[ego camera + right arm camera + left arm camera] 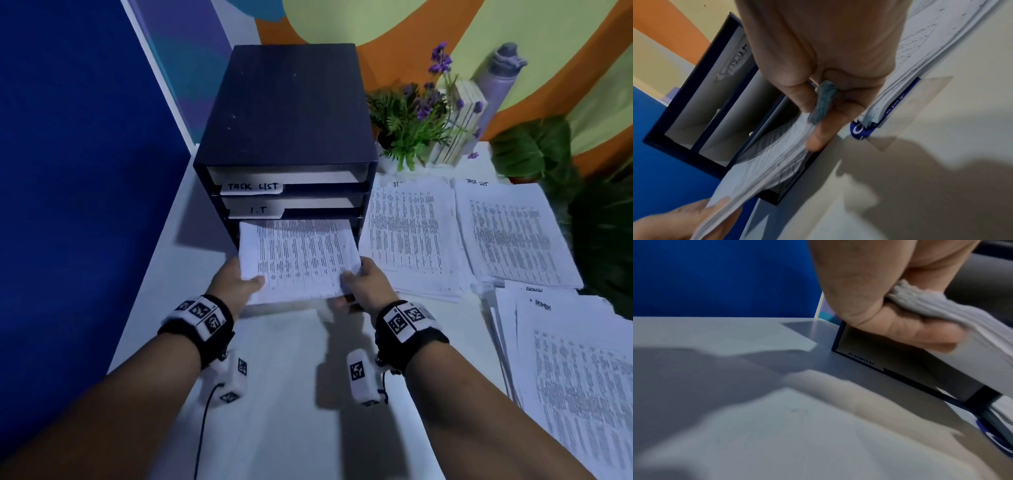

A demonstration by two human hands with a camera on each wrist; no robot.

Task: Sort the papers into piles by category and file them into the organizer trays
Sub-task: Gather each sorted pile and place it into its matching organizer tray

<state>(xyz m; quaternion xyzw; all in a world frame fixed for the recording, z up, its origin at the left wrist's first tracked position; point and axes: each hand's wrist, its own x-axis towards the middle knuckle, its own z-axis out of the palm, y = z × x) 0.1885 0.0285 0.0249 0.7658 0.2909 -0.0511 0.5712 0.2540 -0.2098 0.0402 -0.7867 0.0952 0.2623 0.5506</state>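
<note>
Sheaf of white printed paper sheets (301, 260), centre frame, enters the lowest tray of the dark blue organizer (284, 113). Left hand (236, 284) and right hand (366, 284) pinch its near corners. Light, floppy, probably slippery; support both edges.

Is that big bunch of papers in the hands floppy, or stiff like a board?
Probably floppy. The paper stack sags and curves between the left hand and right hand, so it seems to need both. It looks thick at the pinched edge, so likely a bit heavy. The loose sheets fan apart, so they might slip as they go into the organizer.
</note>
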